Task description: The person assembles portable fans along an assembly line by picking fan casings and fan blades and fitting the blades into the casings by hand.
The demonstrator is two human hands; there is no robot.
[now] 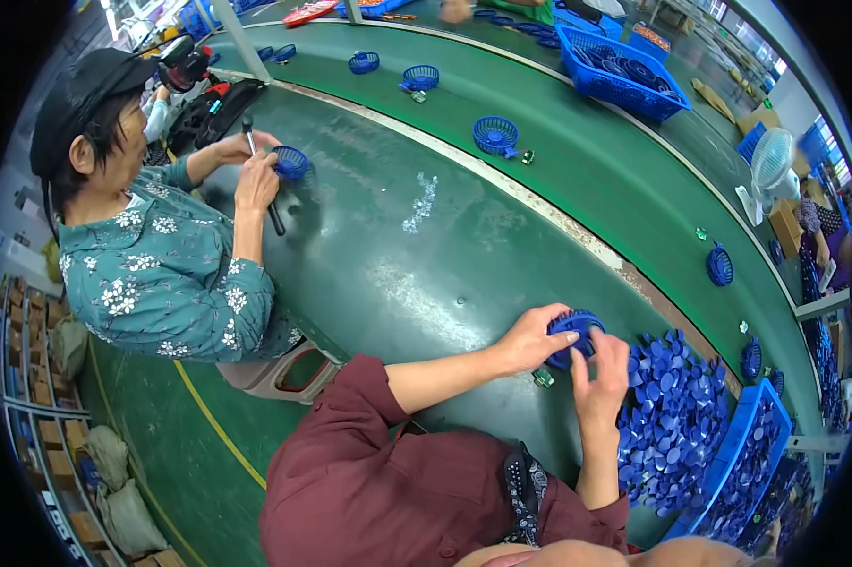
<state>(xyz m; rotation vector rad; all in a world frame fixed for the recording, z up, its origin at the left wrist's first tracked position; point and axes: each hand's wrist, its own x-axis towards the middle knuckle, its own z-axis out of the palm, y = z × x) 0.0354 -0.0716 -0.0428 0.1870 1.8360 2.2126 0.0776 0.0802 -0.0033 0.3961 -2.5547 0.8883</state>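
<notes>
Both hands on a blue round fan grille (575, 331), near the bench's right end, just left of the heap of blue plastic fan parts (672, 416). Left hand (532, 338) curled round the grille's left rim, fingers clasping it; right hand (601, 373) up against its lower right side, fingers pressed on the rim, thumb side toward the left hand. Grille held just above the dark green bench top (398, 274), slightly tilted. Small green part (543, 378) on the bench directly below the left hand, not touched.

Heap spread along the right end, spilling into a blue crate (752, 454) at the bench's lower right corner. Scatter of small clear bits (421, 201) mid-bench, well apart from the hands.

Co-worker in a teal floral shirt at the bench's left end, w/ both hands on another blue grille (292, 163) and a dark screwdriver (262, 175) held upright against it.

Beyond the bench's far edge, green conveyor belt (577, 151) w/ several blue grilles spaced along it, e.g. one (495, 134) near mid-belt, plus a blue basket (620, 66) of dark parts at the far right. White desk fan (771, 165) past the belt's right edge
</notes>
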